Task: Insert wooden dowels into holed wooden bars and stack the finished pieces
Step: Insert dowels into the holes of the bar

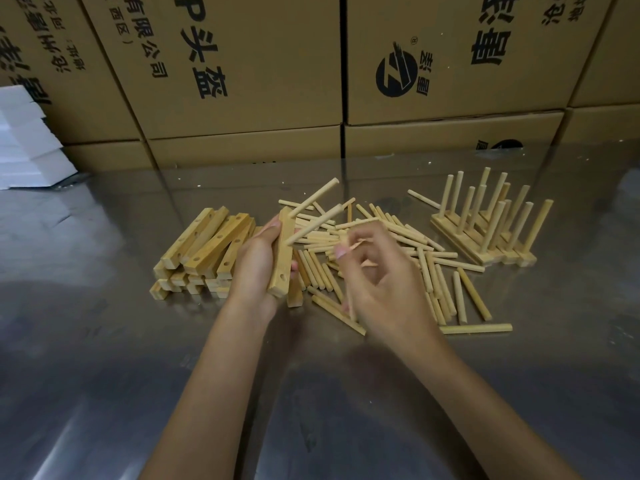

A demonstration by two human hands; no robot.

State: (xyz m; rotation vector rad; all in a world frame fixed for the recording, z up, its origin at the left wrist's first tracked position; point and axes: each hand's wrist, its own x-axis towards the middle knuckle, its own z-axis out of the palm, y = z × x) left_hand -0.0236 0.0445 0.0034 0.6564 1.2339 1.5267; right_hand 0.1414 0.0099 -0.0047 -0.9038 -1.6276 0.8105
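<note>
I am gripping one holed bar (284,251) in my left hand (258,268), holding it up off the steel surface (104,341) with its holes turned toward my right side. Two dowels (313,216) are already sticking out of its upper holes, slanting up and away, and at least one hole near the lower end is showing empty. My right hand (384,282) is hovering just beside the bar, over the loose dowels (408,244) scattered across the middle of the surface; its fingers are curled and blurred, and I cannot tell whether they are pinching a dowel or closing on nothing. The bare bars (204,251) are lying heaped at my left, touching my left hand's back, and the finished pieces (485,230) are standing together at the far right with their dowels pointing up. What I am worrying about is the angle: if I am bringing a dowel in tilted, it could be jamming at the mouth of the hole or skating off the wood. The two seated dowels are looking loose enough to be working out if I am tipping the bar too far. My right wrist is also riding low over the scattered dowels, so a careless sweep could be rolling them toward the edge.
</note>
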